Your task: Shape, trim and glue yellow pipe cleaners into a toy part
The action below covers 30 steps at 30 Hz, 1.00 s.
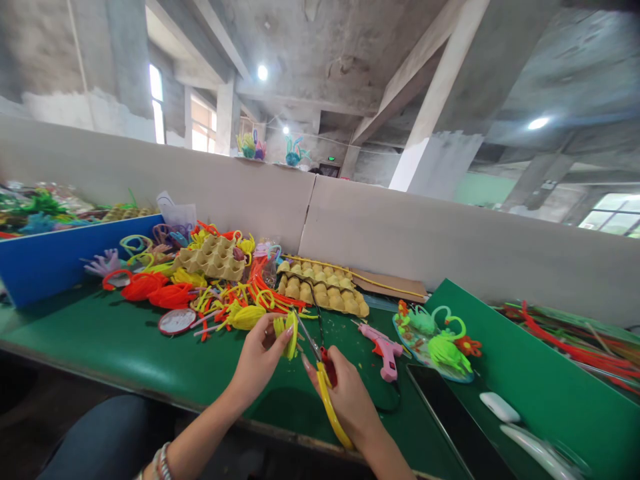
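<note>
My left hand (pixel 260 360) pinches a bundle of yellow fuzzy pipe cleaners (pixel 286 337) above the front part of the table. In my right hand (pixel 345 393) are scissors (pixel 326 400) with a yellow and red handle. Their metal blades point up and away from me, right beside the yellow bundle; whether they touch it I cannot tell. Just behind my left hand lies another yellow pipe-cleaner bundle (pixel 245 316). To the right of the scissors rests a pink glue gun (pixel 383 348) with a dark cord.
Red pipe-cleaner bundles (pixel 145 287), a round white dish (pixel 177 321) and egg-carton trays (pixel 323 291) spread across the green table (pixel 90 333). At right are a finished pipe-cleaner swan piece (pixel 445 347), a phone (pixel 455 420) and a white case (pixel 499 407). Blue (pixel 75 257) and green (pixel 540 353) dividers flank the workspace.
</note>
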Motion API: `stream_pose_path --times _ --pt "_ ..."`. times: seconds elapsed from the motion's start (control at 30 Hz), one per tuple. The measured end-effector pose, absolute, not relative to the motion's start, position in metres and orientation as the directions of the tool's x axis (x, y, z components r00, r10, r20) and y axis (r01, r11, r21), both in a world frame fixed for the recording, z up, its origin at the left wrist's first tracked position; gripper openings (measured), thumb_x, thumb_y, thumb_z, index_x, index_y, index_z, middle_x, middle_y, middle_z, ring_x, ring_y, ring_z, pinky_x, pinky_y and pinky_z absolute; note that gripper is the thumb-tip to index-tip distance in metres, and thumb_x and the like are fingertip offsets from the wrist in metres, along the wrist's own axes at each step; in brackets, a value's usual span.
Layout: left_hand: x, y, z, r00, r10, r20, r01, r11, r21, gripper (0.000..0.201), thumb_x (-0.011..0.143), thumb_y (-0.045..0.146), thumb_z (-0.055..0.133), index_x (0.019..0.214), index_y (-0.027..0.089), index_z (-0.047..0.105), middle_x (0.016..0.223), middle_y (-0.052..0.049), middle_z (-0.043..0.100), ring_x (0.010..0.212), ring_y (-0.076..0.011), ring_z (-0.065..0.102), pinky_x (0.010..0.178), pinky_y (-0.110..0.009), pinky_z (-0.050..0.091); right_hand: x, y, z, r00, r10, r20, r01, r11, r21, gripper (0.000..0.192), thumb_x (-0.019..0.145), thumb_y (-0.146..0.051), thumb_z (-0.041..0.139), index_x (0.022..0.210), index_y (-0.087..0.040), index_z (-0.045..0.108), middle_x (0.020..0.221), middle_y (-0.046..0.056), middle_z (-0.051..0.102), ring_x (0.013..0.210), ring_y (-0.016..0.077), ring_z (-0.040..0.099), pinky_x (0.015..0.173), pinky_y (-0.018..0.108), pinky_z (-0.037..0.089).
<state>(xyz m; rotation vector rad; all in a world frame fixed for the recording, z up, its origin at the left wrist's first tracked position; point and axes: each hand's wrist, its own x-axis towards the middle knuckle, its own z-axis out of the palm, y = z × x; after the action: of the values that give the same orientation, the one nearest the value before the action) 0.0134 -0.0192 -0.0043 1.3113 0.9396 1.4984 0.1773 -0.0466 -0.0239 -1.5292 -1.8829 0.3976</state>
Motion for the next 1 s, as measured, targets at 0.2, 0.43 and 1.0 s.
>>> stream_pose_path --times 0.2,0.43,1.0 --pt "0.013 -0.019 -0.005 -0.023 0.953 0.303 -0.148 -0.303 0.942 0.028 0.072 0.039 0.063 0.088 0.018 0.054 0.069 0.002 0.060 0.062 -0.0135 0.057 0.056 -0.023 0.045 0.178 -0.046 -0.024 -0.090 0.949 0.301 0.726 0.269 -0.633 0.018 0.076 -0.030 0.050 0.069 -0.024 0.034 0.065 -0.003 0.051 0.057 0.0147 0.047 0.051 0.023 0.034" --pt "0.012 -0.017 -0.006 -0.022 0.952 0.305 -0.157 -0.304 0.940 0.027 0.073 0.038 0.062 0.089 0.017 0.054 0.069 0.002 0.058 0.062 -0.0129 0.055 0.055 -0.023 0.044 0.177 -0.048 -0.020 -0.106 0.956 0.274 0.704 0.266 -0.658 0.020 0.077 -0.029 0.049 0.068 -0.024 0.033 0.063 -0.004 0.048 0.057 0.0140 0.045 0.051 0.022 0.032" --pt "0.012 -0.019 -0.007 0.044 0.951 0.306 -0.075 -0.302 0.950 0.020 0.075 0.032 0.059 0.087 0.016 0.056 0.068 0.002 0.056 0.061 -0.0125 0.054 0.055 -0.021 0.043 0.180 -0.045 -0.027 -0.091 0.947 0.309 0.769 0.264 -0.583 0.010 0.074 -0.029 0.047 0.075 -0.025 0.037 0.076 0.001 0.058 0.066 0.0181 0.057 0.057 0.025 0.040"
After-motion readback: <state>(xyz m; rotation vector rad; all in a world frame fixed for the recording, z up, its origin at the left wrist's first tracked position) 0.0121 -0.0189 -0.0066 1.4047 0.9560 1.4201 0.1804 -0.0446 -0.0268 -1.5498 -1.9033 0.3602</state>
